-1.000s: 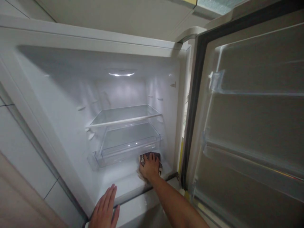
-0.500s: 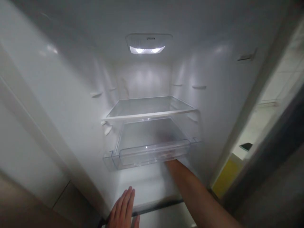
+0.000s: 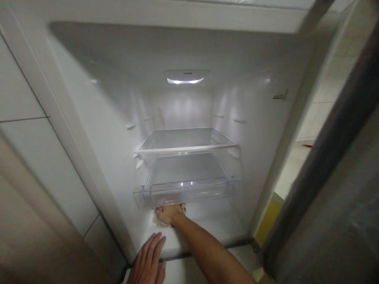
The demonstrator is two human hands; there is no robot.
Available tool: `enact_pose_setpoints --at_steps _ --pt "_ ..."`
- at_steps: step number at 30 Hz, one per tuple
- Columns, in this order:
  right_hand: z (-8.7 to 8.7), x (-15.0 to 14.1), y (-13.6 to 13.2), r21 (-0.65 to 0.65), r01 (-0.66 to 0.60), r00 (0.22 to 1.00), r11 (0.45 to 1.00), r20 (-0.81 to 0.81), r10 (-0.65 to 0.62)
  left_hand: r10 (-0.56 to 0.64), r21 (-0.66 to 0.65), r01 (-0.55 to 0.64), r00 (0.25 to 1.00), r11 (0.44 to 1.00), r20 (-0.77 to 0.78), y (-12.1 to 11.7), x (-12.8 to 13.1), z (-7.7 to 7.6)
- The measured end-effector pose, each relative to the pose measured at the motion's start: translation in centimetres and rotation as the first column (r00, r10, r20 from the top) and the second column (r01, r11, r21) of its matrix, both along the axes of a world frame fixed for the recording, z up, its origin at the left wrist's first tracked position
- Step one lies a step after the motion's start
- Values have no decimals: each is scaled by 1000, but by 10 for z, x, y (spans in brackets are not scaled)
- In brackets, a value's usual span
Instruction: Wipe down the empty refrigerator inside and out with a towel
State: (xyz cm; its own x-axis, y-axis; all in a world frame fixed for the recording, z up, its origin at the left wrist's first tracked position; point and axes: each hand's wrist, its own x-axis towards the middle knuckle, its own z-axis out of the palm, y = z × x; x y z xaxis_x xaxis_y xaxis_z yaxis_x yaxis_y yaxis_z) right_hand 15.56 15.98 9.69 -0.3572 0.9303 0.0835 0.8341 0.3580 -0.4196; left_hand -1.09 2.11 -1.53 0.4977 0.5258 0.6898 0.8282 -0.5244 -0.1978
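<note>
Inside a lit white refrigerator point(image 3: 106, 134), my right hand point(image 3: 169, 213) presses a pale cloth point(image 3: 161, 222) onto the compartment floor point(image 3: 207, 219). Its fingers are bent over the cloth, partly hidden beneath the clear plastic drawer point(image 3: 189, 191). My left hand point(image 3: 148, 260) is at the front edge of the compartment, to the left, fingers stretched out and holding nothing. Above the drawer sits a glass shelf point(image 3: 186, 148) with a white front edge.
A lamp point(image 3: 186, 79) glows under the compartment's ceiling. Small support ledges point(image 3: 239, 120) stick out from the side walls. The dark open door point(image 3: 322, 177) stands close on the right, and a tiled wall point(image 3: 32, 150) on the left.
My right hand has come from deeper under the drawer on the right to the front left, so the cloth now shows. The view has pulled back; my left hand stays near the front edge.
</note>
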Motion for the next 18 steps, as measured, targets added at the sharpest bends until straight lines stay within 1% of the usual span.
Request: enact_pose_setpoints --at_steps 2,5,7,9,11,14,16,18 --pt "1 7 -23 8 -58 998 998 3 58 -18 -10 19 999 1000 39 -4 -1 0" --pt "-2 21 -55 5 -126 992 992 6 126 -31 -28 34 996 999 78 -6 -3 -7" --pt "-4 33 -72 4 -147 989 989 6 147 -34 -25 37 995 999 94 -6 -5 -13" --pt "-6 49 -84 13 -133 991 991 9 133 -33 -18 35 994 999 102 -5 -5 -16" --pt "-6 68 -90 22 -50 999 998 5 50 -26 -24 29 995 999 100 -4 -4 -14" --pt "-4 101 -87 34 162 987 986 -19 -161 -41 -57 45 997 997 62 -4 0 -3" --pt "-2 122 -79 49 326 945 944 -25 -325 -63 -48 64 998 997 21 -5 3 6" --pt "1 141 -67 67 488 872 870 -5 -489 -74 -19 74 997 997 -15 -5 5 14"
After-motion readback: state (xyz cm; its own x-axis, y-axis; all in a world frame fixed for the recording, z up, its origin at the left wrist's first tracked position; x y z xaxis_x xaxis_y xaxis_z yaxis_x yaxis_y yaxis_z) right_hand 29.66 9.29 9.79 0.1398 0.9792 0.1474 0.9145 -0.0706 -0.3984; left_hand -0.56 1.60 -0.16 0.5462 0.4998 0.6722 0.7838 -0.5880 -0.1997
